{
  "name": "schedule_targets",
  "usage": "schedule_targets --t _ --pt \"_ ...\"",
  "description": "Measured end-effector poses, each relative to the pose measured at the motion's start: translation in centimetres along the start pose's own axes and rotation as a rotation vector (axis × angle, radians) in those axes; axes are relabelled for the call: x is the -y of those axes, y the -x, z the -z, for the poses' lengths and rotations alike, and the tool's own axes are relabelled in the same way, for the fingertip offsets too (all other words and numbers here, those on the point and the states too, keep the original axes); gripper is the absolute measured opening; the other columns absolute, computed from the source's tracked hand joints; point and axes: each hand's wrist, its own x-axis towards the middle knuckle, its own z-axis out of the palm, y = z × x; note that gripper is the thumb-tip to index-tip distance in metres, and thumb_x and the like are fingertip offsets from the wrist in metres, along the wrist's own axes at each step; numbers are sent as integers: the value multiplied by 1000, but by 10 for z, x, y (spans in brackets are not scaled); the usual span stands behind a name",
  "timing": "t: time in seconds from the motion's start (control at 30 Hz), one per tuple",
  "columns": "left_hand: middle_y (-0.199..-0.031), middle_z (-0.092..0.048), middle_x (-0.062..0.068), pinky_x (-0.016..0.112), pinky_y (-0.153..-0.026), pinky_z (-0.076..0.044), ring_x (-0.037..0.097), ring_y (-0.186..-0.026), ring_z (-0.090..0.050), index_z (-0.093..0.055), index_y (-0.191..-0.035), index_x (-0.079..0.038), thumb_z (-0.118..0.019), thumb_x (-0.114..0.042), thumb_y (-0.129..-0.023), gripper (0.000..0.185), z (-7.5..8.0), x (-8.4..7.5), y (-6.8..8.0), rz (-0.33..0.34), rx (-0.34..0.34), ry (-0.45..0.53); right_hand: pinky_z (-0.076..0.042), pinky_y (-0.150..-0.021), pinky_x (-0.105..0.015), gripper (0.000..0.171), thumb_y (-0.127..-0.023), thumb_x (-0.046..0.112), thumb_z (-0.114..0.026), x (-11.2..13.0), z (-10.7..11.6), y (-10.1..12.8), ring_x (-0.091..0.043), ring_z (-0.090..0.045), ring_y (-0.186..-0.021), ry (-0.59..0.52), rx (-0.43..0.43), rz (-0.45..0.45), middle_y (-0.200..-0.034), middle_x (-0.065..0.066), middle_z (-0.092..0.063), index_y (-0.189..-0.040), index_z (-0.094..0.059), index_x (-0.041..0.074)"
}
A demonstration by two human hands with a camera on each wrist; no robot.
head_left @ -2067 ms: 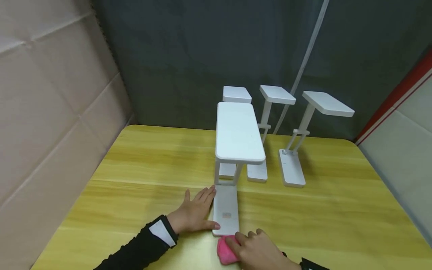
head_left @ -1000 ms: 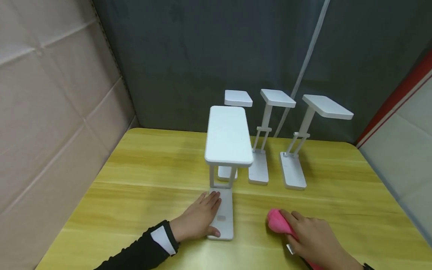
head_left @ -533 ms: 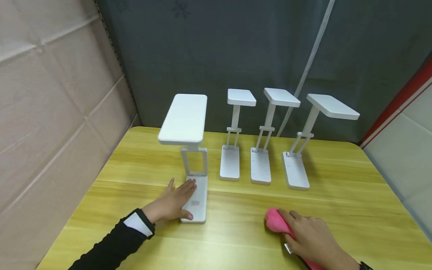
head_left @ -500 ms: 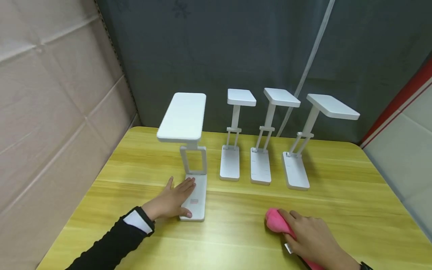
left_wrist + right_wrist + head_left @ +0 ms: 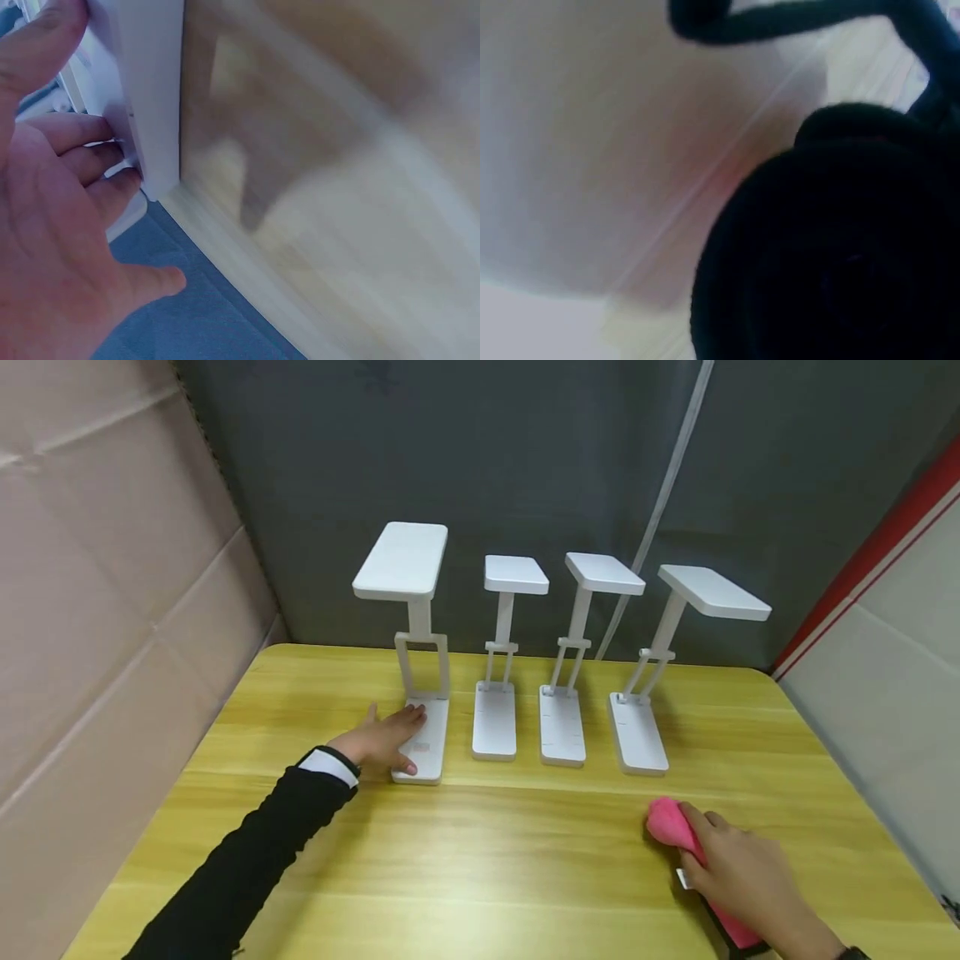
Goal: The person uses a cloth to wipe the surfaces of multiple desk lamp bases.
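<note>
Yellow wood tabletop (image 5: pixel 480 860) carries four white lamps. Left hand (image 5: pixel 382 742) lies flat, fingers straight, on the leftmost lamp's base (image 5: pixel 423 750). Right hand (image 5: pixel 742 877), partly cut off, curls over a pink cloth (image 5: pixel 667 827); its wrist view is blocked by something black.

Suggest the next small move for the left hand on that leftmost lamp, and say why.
Probably lift the left hand off the leftmost lamp: its base lies about level with the other three lamps in one row, while the right hand rests on the pink cloth.
</note>
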Motion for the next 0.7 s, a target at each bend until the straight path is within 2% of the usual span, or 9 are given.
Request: schedule_targets --t 0.07,0.23,0.4,0.53,0.63,0.7 --pt "-157 -10 17 67 -104 7 32 -144 -8 -18 -150 2 -70 -35 -85 92 3 3 -5 10 -1 0 -37 -37 -36 58 -74 25 -73 -11 -2 1 -21 -54 -50 4 21 -55 -92 -20 -64 -121 -57 -5" --pt "-157 -11 18 67 -104 8 33 -143 -9 -18 -150 2 -71 -34 -85 91 8 7 -8 26 -8 26 -39 -38 -41 55 -78 24 -69 -32 -11 7 -27 -55 -52 -16 10 -144 -90 -23 -63 -121 -55 -8" --pt "-157 -11 17 66 -105 8 33 -143 -10 -19 -151 0 -71 -34 -84 91 7 11 -7 38 -24 64 -38 -40 -41 56 -84 26 -63 -36 -24 9 -27 -56 -56 -89 62 -229 -94 -24 -61 -126 -48 -6" --pt "-156 -16 18 64 -107 3 34 -142 -14 -23 -150 0 -72 -32 -84 88 0 17 -3 35 -77 82 -37 -42 -39 58 -86 26 -60 -33 -29 4 -23 -54 -57 -119 86 -235 -95 -22 -59 -130 -42 -7" --pt "-153 -26 20 65 -107 -6 35 -140 -23 -31 -147 2 -72 -30 -84 82 -7 18 1 17 -136 33 -37 -41 -38 59 -86 26 -60 -31 -30 -1 -21 -51 -55 -119 107 -229 -90 -20 -56 -130 -40 -9" --pt "-149 -33 20 65 -107 -12 35 -137 -30 -37 -144 2 -70 -31 -85 75 -14 15 5 4 -175 -41 -36 -41 -37 60 -86 26 -59 -30 -31 -2 -20 -50 -54 -115 128 -236 -88 -19 -55 -130 -39 -10"
